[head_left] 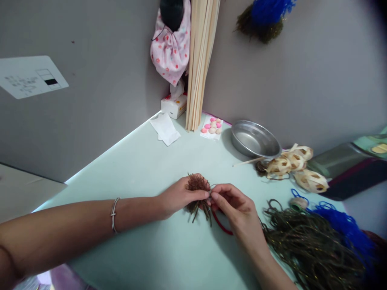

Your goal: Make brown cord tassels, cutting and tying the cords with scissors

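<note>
My left hand (178, 196) pinches a small brown yarn tassel (198, 195) at its middle, on the pale green table (145, 169). My right hand (234, 205) meets it from the right, its fingertips pinched on a thin thread at the tassel's waist. A red cord (220, 225) runs under my right hand. A thin bracelet sits on my left wrist.
To the right lie a heap of olive-brown yarn (305, 241), blue yarn (344, 227) and several woven straw balls (294, 163). Behind are a steel bowl (255, 139), bamboo strips (199, 60), a card of pink beads (212, 128), tissues (165, 128) and a floral cloth bag (171, 48).
</note>
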A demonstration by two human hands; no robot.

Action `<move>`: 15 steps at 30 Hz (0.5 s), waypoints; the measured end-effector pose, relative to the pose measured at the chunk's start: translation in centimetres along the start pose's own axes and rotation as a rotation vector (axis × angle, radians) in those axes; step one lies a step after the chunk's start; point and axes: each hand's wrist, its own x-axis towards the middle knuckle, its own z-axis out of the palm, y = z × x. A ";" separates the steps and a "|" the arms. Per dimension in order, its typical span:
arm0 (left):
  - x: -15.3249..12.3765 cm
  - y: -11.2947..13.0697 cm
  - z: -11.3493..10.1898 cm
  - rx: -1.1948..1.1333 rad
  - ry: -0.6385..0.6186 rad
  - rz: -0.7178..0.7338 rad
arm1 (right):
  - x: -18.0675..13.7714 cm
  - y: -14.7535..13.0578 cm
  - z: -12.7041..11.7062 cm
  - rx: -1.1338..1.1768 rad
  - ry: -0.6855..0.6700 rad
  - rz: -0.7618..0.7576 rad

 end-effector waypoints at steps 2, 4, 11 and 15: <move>0.0 -0.1 0.0 0.010 -0.031 -0.013 | -0.1 -0.2 0.1 0.028 0.009 0.002; 0.0 -0.1 0.0 0.017 -0.036 -0.019 | -0.2 -0.3 0.2 0.041 0.021 0.008; 0.0 0.0 -0.1 0.015 0.054 0.019 | -0.2 -0.1 -0.2 -0.181 -0.057 0.023; 0.0 0.0 -0.1 0.056 0.078 0.053 | -0.1 0.5 -0.3 -0.227 -0.122 0.001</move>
